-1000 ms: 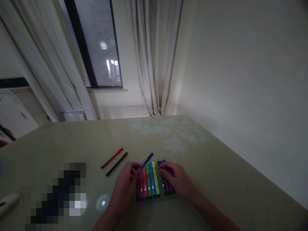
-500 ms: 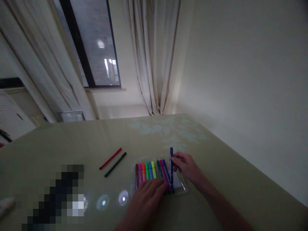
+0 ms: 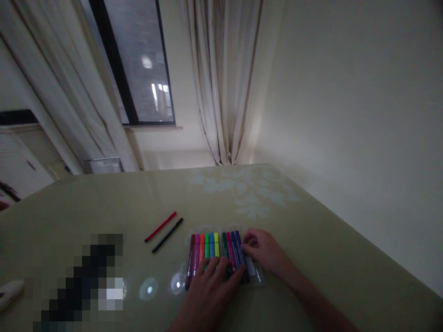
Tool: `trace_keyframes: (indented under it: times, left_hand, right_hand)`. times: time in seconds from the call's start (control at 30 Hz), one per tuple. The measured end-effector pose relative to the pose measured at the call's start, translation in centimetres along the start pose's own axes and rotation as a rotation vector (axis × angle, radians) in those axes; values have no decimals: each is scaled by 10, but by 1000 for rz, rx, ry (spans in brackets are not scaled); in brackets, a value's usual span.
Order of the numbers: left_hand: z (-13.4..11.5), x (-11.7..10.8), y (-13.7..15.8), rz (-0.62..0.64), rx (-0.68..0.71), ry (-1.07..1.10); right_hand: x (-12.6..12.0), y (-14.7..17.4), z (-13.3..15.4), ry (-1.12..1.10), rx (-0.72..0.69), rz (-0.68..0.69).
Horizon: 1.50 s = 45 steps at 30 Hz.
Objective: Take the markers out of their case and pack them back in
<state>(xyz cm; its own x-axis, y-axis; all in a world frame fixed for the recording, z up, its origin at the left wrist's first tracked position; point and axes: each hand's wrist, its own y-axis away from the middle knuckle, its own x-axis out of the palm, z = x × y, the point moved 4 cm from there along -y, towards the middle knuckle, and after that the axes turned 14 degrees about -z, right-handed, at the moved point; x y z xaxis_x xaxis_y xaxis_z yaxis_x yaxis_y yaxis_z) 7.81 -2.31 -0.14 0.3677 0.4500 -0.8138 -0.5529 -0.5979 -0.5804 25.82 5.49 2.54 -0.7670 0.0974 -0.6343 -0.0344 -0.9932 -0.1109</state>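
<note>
A clear plastic case holds a row of felt-tip pens in several colours, among them a green pen and a yellow pen. My left hand lies across the lower part of the row, fingers spread and covering some pens. At the row's right end is a dark purple felt-tip pen, lying in the case beside a dark blue one. The curled fingers of my right hand close on its right side; the fingertips are partly hidden.
On the table, left of the case, lie a red pen and a black pen. A pixelated dark patch covers something at the lower left. A white object sits at the left edge. A wall borders the right side.
My right hand has lowered the purple pen from upright into the right end of the row. My left hand stays on the pens, its thumb now further right along the row.
</note>
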Motion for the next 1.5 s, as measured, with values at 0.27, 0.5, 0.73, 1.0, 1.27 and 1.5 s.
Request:
trace_keyframes:
  times: [0.27, 0.5, 0.73, 1.0, 1.27, 1.5]
  left_hand:
    - [0, -2, 1, -23, -5, 37]
    - [1, -4, -2, -5, -54, 120]
    - [92, -32, 7, -60, -563, -63]
    - [143, -45, 27, -10, -841, -142]
    - [65, -27, -7, -231, -773, 598]
    - [37, -20, -8, -256, -740, 638]
  right_hand:
    - [-2, 2, 2, 76, -93, 28]
    - [-3, 1, 2, 82, -71, 45]
    - [-2, -2, -1, 13, -99, 9]
    - [0, 3, 9, -26, -142, -49]
    - [18, 13, 18, -401, -93, 113]
    - [27, 17, 22, -707, 36, 154]
